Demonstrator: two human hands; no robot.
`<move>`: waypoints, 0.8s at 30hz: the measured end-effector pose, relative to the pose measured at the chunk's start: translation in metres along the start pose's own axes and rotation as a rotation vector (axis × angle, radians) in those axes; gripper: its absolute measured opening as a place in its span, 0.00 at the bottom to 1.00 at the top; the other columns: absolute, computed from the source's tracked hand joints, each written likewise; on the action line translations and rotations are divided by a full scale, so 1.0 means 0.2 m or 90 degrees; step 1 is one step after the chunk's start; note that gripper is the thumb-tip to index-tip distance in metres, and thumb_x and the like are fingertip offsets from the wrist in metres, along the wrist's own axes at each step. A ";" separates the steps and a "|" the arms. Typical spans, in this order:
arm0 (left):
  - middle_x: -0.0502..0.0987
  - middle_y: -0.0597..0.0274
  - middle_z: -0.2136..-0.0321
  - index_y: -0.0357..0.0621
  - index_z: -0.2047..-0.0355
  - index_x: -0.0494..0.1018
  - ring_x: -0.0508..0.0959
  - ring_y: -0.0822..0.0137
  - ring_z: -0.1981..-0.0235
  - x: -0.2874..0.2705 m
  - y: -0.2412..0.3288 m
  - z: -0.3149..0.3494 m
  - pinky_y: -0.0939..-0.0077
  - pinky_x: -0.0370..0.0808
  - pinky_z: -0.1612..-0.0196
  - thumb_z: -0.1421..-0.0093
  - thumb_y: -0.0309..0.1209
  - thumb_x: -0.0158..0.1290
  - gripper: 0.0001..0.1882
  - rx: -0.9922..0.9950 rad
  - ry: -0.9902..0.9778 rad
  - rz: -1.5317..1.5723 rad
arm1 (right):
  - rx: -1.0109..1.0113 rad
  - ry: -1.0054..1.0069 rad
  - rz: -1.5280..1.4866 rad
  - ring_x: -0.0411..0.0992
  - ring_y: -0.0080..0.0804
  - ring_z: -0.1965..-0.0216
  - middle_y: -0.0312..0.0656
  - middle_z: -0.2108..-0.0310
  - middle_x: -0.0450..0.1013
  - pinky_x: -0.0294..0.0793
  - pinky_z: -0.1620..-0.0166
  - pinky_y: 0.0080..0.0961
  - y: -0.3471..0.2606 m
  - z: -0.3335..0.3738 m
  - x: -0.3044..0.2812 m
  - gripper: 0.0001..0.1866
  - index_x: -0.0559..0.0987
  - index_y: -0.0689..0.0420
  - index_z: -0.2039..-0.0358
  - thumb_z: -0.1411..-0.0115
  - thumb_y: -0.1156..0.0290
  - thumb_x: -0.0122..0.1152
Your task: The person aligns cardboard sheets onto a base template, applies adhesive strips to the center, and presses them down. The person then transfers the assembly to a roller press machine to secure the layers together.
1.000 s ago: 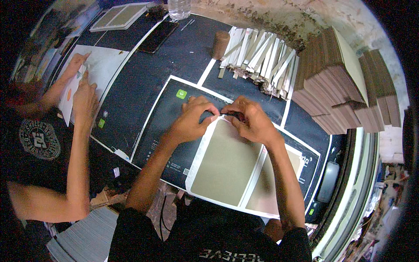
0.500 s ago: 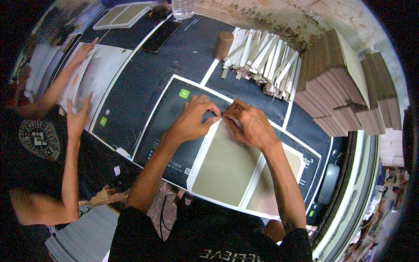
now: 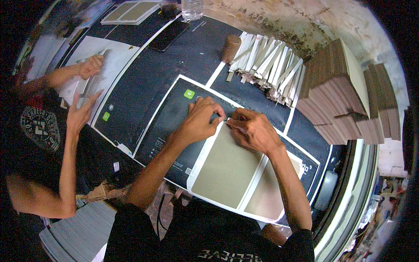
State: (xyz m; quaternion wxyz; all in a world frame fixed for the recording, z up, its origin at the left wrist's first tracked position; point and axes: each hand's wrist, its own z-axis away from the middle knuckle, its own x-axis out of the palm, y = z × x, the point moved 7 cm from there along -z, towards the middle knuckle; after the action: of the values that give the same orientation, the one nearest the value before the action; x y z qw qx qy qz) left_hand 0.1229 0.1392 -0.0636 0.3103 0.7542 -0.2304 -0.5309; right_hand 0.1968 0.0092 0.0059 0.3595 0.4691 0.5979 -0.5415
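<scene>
One bottle (image 3: 192, 9) and one phone (image 3: 169, 36) are left of one brown cylinder (image 3: 231, 49); one heap of pale strips (image 3: 269, 65) lies right of it. On the cylinder's near side, two boards (image 3: 229, 168) lie on one white sheet (image 3: 196, 172).

Both forearms in from near side, angled inward. Left forearm (image 3: 157, 172) runs far and right; right forearm (image 3: 294, 190) runs far and left, bent at wrist (image 3: 276, 149). Left hand (image 3: 199, 121) back up, thumb and index arched into a small loop, tips meeting, other fingers folded on far side. Right hand (image 3: 257, 133) just right of it, knuckles up, fingers curled, tips pointing left; its grip partly hidden. Hands near each other, fingertips almost meeting.
</scene>
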 end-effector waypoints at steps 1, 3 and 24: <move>0.73 0.56 0.59 0.48 0.60 0.76 0.71 0.51 0.49 -0.01 -0.01 0.01 0.51 0.63 0.48 0.44 0.29 0.64 0.12 -0.026 0.001 0.029 | -0.005 -0.004 -0.010 0.78 0.44 0.61 0.44 0.62 0.77 0.81 0.58 0.40 0.00 0.00 0.00 0.14 0.86 0.57 0.58 0.45 0.72 0.66; 0.73 0.55 0.58 0.48 0.58 0.75 0.71 0.50 0.49 -0.02 -0.02 0.05 0.51 0.63 0.48 0.45 0.31 0.67 0.16 -0.079 0.005 0.086 | -0.017 -0.011 -0.029 0.79 0.45 0.61 0.44 0.62 0.77 0.81 0.58 0.40 0.00 0.00 0.01 0.14 0.86 0.57 0.57 0.45 0.71 0.66; 0.73 0.57 0.55 0.52 0.55 0.74 0.71 0.48 0.46 -0.04 0.12 0.11 0.49 0.66 0.45 0.53 0.40 0.73 0.27 -0.103 0.014 -0.079 | -0.018 -0.133 0.154 0.78 0.41 0.52 0.48 0.49 0.75 0.85 0.58 0.36 -0.10 0.15 0.09 0.14 0.85 0.60 0.56 0.41 0.72 0.61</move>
State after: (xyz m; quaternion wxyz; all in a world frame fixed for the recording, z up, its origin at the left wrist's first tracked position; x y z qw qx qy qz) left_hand 0.0993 0.1225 -0.0459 0.3392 0.7455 -0.1364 -0.5574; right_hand 0.1707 -0.0176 -0.0102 0.4888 0.4739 0.5037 -0.5317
